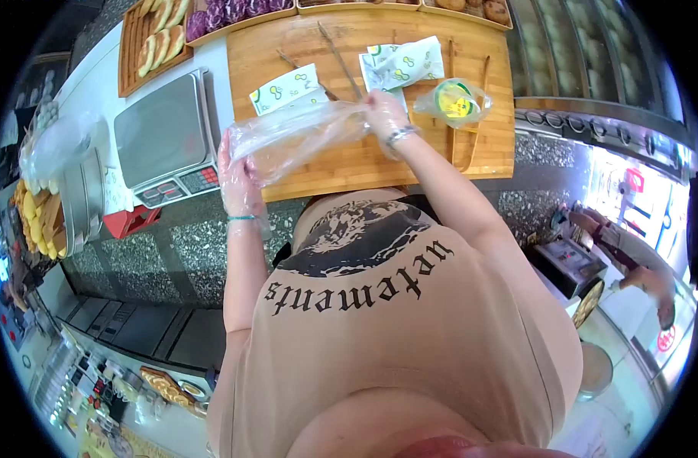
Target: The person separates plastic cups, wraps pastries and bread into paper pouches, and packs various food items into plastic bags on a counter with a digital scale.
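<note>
A clear plastic bag (307, 141) is stretched between my two hands over the wooden board. My left hand (240, 179), in a thin clear plastic glove, grips the bag's left end beside the scale. My right hand (386, 114) is closed on the other end of the bag. Close to my right hand, printed paper bags (402, 65) and a clear bag with a green and yellow label (456, 101) lie on the board. Another printed paper bag (288, 90) is just above the plastic bag, near the tips of wooden tongs (337, 57).
A digital scale (162, 133) stands left of the wooden board (318, 172). Trays of bread (162, 42) and purple buns (227, 9) line the far edge. Another pair of tongs (483, 114) lies at the right. A person (631, 252) is at the far right.
</note>
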Available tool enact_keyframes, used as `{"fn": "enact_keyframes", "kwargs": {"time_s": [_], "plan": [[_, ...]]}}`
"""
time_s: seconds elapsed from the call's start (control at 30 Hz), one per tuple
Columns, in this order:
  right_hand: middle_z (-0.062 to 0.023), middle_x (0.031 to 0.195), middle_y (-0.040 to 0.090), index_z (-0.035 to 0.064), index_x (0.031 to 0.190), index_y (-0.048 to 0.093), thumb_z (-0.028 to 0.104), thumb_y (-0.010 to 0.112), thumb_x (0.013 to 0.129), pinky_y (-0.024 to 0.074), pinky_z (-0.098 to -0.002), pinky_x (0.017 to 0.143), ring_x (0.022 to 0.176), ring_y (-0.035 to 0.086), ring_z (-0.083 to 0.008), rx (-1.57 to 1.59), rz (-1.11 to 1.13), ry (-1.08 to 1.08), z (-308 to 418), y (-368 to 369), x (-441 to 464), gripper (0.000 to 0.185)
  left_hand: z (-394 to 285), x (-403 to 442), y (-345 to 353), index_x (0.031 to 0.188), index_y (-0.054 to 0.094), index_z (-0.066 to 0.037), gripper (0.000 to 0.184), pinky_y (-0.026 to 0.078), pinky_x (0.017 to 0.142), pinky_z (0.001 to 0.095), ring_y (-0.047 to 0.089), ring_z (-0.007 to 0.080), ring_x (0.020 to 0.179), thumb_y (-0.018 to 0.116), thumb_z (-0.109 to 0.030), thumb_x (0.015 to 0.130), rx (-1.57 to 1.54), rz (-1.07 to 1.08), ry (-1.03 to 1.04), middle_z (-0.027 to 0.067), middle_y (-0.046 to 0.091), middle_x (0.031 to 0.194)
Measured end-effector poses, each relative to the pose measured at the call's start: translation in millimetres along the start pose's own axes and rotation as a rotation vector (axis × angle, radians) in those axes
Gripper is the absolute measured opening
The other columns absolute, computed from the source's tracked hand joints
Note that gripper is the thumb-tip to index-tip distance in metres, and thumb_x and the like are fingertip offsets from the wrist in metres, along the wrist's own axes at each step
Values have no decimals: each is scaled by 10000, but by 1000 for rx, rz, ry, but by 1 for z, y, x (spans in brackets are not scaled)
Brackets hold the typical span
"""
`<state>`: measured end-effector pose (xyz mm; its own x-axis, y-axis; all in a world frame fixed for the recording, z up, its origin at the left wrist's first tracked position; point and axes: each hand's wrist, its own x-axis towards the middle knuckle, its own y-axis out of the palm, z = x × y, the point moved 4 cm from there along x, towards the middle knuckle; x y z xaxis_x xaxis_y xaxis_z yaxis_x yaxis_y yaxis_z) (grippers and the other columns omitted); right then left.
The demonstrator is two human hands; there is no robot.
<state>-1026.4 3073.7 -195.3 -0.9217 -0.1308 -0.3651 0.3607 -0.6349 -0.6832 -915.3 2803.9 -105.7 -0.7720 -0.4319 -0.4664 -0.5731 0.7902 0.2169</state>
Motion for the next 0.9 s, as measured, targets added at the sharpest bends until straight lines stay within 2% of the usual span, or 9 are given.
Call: {"fn": "enact_keyframes", "kwargs": {"time_s": [0.07,0.13,0.23,0.3,0.43,0.5,0.57,0.73,0.9], "plan": [[-120,847,653,26,920,613,138,532,863,503,-361,696,797,628,-234,157,5,97,-4,-8,-8,149,-6,-1,-5,1367,424,-68,527,355,545,130,438,32,687,387,57,856,-61,-68,45,32,565,1051],[-76,799,636,-16,913,606,81,501,872,489,-292,643,726,602,-168,1336,145,393,11,-13,-34,149,1,0,-11,1397,391,-89,577,393,558,164,458,43,701,388,80,845,150,104,-11,47,545,1118],[-68,786,626,-60,939,612,59,477,877,483,-268,594,665,582,-167,1570,477,290,-20,2,-32,190,11,5,-11,1397,390,-86,586,458,666,206,527,72,816,401,83,836,358,228,-9,78,535,1168],[-66,787,620,-34,973,640,96,483,883,490,-287,565,634,573,-172,1503,474,349,0,2,-50,222,16,16,-25,1375,416,-87,563,473,680,206,562,87,798,432,58,831,674,26,-187,85,591,1044],[-81,829,608,46,1021,640,154,519,879,492,-363,564,679,572,-184,1055,307,567,-1,5,-55,215,4,6,-2,1325,434,-20,505,374,474,205,423,82,497,452,20,822,-210,196,-222,5,555,698],[-85,872,633,26,1028,640,174,557,861,510,-337,622,735,597,-187,1013,282,578,-15,2,-44,238,24,14,-24,1245,534,-26,414,322,448,194,425,48,522,423,2,847,-59,227,-302,-6,527,675],[-117,954,631,12,1084,618,198,583,851,508,-346,711,842,603,-211,830,421,467,-16,-1,-30,300,34,2,-25,1117,612,-10,355,399,519,232,510,97,563,420,-4,818,366,691,-502,48,609,777],[-197,1377,431,41,1304,492,351,652,816,362,-372,1025,1292,395,-251,793,498,157,26,-2,-3,600,71,12,-50,1086,652,-56,398,417,546,263,539,127,595,421,0,767,944,306,-417,55,607,721],[-189,1228,568,25,1246,535,436,689,759,425,-365,966,1163,528,-274,193,393,200,64,73,29,656,96,7,-69,1114,642,-63,377,474,581,319,579,183,611,416,-81,814,944,326,-238,102,602,692]]}}
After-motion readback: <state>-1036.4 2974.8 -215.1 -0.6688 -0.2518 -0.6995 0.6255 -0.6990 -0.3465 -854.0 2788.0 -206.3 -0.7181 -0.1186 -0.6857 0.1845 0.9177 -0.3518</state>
